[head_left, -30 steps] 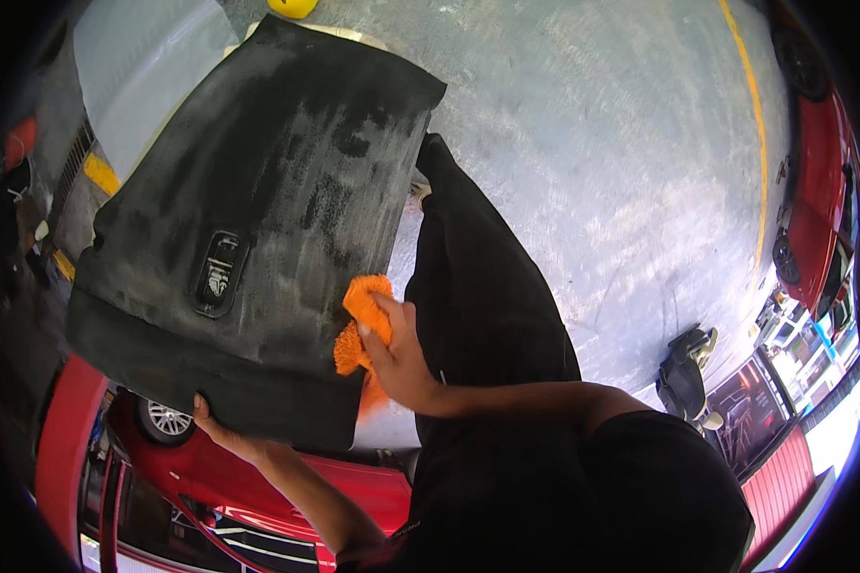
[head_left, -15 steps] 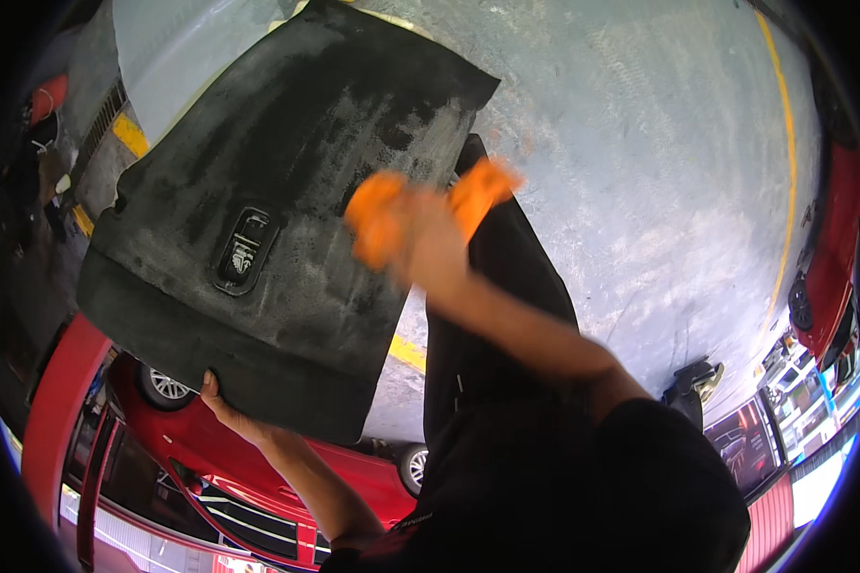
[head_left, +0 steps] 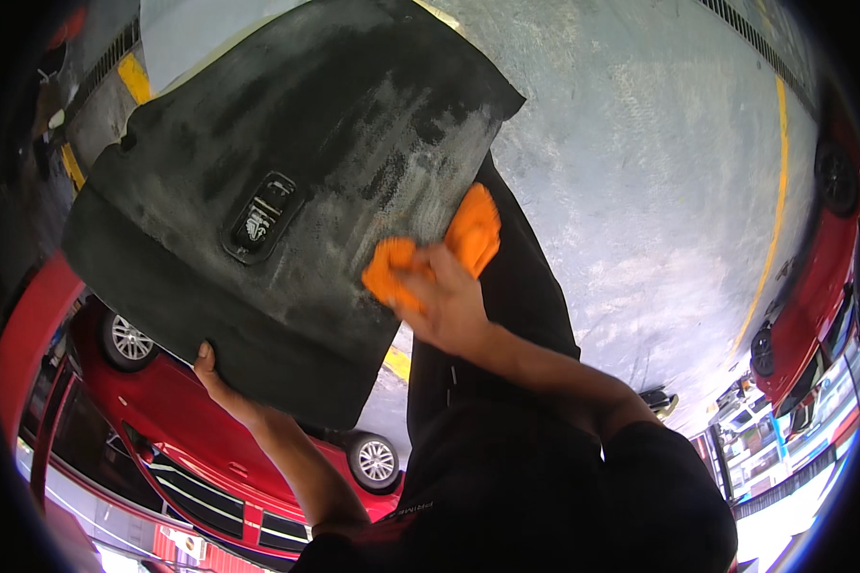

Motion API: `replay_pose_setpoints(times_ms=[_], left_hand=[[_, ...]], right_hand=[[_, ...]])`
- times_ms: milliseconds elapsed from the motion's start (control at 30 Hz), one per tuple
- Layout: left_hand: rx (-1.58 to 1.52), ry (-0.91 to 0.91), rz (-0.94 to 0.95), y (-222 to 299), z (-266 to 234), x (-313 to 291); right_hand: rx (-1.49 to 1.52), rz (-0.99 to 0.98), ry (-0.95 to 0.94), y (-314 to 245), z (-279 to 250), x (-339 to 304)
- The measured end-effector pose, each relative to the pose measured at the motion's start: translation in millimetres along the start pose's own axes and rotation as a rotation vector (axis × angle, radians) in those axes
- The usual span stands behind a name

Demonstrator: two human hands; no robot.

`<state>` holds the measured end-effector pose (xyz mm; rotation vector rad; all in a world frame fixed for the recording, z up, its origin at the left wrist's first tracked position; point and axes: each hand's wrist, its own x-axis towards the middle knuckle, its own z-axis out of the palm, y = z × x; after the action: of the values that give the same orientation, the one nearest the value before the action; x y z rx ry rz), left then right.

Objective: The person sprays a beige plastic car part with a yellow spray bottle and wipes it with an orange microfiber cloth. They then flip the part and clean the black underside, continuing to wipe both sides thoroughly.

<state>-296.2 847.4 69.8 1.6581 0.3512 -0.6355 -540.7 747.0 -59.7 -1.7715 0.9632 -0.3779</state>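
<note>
A large black felt-covered panel (head_left: 334, 153) spans the left and middle of the view, streaked with greyish patches. Set into it is a recessed latch handle (head_left: 263, 215). At the panel's near left edge my left hand (head_left: 225, 387) grips, thumb on top and the other fingers hidden beneath. A bunched orange cloth (head_left: 392, 272) is in my right hand (head_left: 446, 306), pressed on the panel's right part. One end of the cloth sticks out past the fingers, over the panel's right edge.
A red car (head_left: 191, 420) with silver wheels stands below and left, beyond the panel's edge. Another red car (head_left: 812, 315) is at the far right. The grey floor (head_left: 640, 191) bears yellow lines and a drain grate (head_left: 750, 38). My dark-trousered leg (head_left: 526, 258) is beside the panel.
My right hand has moved down and toward me with the orange cloth. My left hand keeps its grip on the panel's edge. The whole view has shifted slightly.
</note>
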Motion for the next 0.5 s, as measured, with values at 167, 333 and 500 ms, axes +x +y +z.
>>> replay_pose_setpoints(times_ms=[167, 333, 500], left_hand=[[0.062, 0.056, 0.094, -5.7, 0.7, 2.6], [0.192, 0.06, 0.19, -6.9, -7.3, 7.5], [0.181, 0.077, 0.161, 3.0, 7.2, 5.1]], right_hand=[[-0.222, -0.299, -0.012, 27.6, -3.3, 16.3], [-0.167, 0.091, 0.228, 101.9, 4.6, 158.5], [0.151, -0.299, 0.201, -28.5, 55.5, 221.4]])
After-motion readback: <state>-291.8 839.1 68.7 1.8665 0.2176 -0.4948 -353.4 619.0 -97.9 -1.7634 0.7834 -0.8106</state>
